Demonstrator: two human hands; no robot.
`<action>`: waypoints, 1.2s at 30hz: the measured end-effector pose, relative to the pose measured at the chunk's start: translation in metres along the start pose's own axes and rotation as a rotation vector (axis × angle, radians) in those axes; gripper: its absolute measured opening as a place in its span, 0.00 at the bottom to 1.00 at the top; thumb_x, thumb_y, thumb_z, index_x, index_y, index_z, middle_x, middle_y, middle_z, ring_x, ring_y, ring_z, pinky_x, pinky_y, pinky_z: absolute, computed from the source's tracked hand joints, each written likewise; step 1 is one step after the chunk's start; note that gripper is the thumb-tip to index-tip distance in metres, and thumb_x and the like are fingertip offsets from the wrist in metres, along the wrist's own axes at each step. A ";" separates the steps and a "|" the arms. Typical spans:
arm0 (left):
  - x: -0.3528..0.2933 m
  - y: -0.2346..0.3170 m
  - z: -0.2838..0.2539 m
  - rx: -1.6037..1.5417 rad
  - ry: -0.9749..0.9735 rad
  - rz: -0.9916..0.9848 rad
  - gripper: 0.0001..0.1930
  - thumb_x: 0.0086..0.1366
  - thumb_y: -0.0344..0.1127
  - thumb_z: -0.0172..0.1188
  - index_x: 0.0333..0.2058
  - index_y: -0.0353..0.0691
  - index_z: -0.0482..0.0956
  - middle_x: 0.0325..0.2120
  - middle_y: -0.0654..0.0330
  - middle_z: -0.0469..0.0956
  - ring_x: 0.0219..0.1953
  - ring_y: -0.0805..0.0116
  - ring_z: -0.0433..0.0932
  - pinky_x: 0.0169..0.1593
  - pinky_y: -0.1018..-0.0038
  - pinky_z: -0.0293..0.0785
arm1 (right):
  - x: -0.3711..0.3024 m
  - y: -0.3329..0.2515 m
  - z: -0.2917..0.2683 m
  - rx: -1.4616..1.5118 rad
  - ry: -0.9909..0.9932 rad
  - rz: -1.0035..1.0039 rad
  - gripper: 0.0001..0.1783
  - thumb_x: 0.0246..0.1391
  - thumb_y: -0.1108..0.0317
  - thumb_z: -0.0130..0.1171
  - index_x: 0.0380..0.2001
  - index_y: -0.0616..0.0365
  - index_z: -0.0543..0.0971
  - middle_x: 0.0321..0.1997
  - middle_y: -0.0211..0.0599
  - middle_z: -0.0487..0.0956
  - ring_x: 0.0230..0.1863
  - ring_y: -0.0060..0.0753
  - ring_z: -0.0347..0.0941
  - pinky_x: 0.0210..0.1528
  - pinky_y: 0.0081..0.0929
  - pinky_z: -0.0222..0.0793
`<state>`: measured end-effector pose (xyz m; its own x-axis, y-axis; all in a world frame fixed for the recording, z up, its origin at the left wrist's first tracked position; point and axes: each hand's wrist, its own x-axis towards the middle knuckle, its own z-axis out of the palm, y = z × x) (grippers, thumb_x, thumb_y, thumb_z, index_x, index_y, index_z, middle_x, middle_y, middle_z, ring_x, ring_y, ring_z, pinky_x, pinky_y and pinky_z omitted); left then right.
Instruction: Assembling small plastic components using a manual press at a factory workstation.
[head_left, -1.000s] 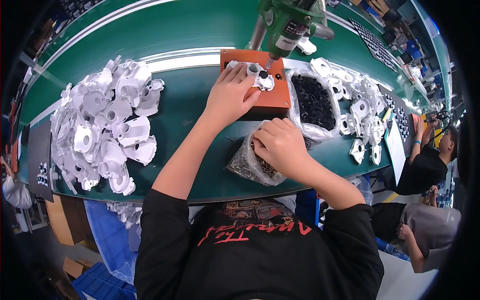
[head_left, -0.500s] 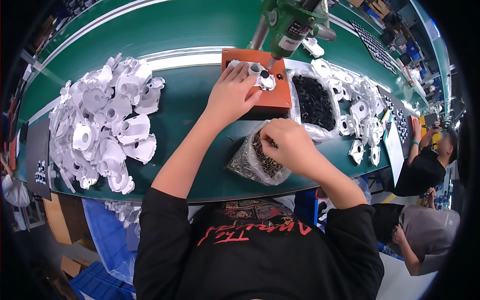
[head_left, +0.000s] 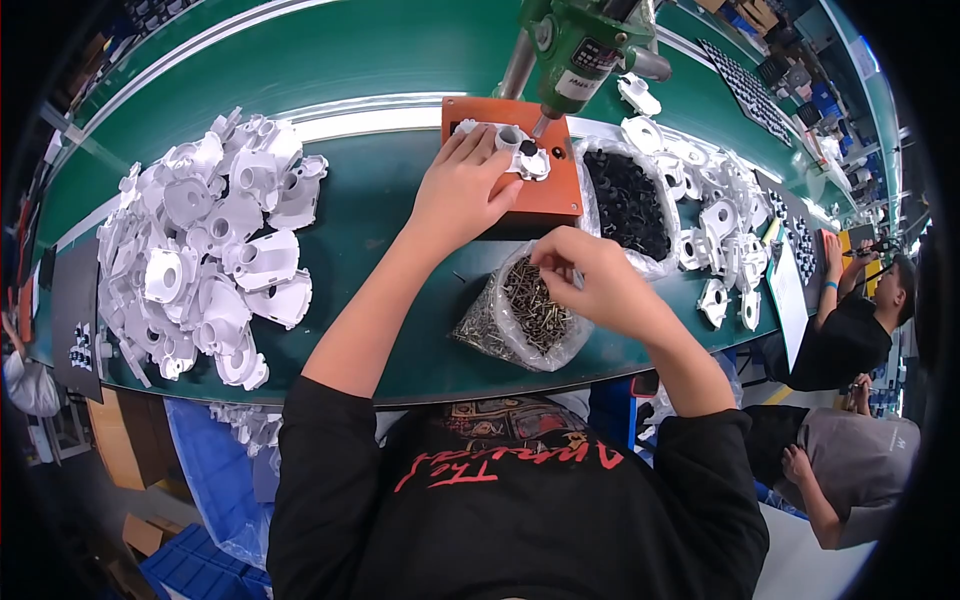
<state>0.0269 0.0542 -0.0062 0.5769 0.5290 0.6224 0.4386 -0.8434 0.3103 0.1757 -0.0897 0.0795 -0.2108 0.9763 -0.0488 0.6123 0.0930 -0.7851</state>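
Note:
My left hand rests over a white plastic housing, its fingers holding the part down on an orange fixture block. A short black piece sits in the housing. Just above it stands the tip of a green screwdriving machine. My right hand hovers over an opened clear plastic bag full of small metal screws. Its thumb and fingers are drawn together in a pinch; what is between them is too small to make out.
Left of my arm rises a heap of white housings. A bag of small black parts stands right of the fixture, with more white housings beyond it. A clipboard lies near the right edge. Co-workers are at the right.
My right hand has lifted out of the screws and shifted slightly right and back, uncovering more of them. My left hand stays on the housing.

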 end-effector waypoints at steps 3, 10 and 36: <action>0.001 0.001 0.000 0.006 -0.003 0.000 0.17 0.57 0.41 0.59 0.41 0.36 0.74 0.50 0.43 0.73 0.57 0.50 0.68 0.62 0.58 0.59 | -0.005 0.005 0.011 -0.204 0.100 -0.242 0.07 0.46 0.81 0.55 0.32 0.63 0.75 0.29 0.39 0.71 0.29 0.36 0.72 0.32 0.28 0.68; 0.002 0.002 0.000 -0.006 0.010 0.003 0.17 0.56 0.40 0.59 0.41 0.36 0.74 0.49 0.43 0.73 0.57 0.51 0.69 0.62 0.59 0.59 | -0.012 0.001 0.015 -0.250 0.061 -0.301 0.15 0.45 0.86 0.49 0.37 0.62 0.77 0.32 0.40 0.68 0.33 0.41 0.68 0.35 0.30 0.67; 0.001 0.001 0.000 -0.001 0.006 0.006 0.17 0.56 0.41 0.60 0.40 0.35 0.74 0.50 0.43 0.73 0.57 0.50 0.69 0.62 0.58 0.59 | 0.100 0.072 -0.022 0.333 0.558 0.012 0.11 0.53 0.70 0.58 0.36 0.68 0.76 0.32 0.34 0.79 0.35 0.20 0.74 0.40 0.18 0.68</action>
<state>0.0283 0.0544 -0.0055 0.5757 0.5233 0.6283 0.4340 -0.8468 0.3075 0.2154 0.0186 0.0313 0.2774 0.9399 0.1989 0.3245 0.1032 -0.9402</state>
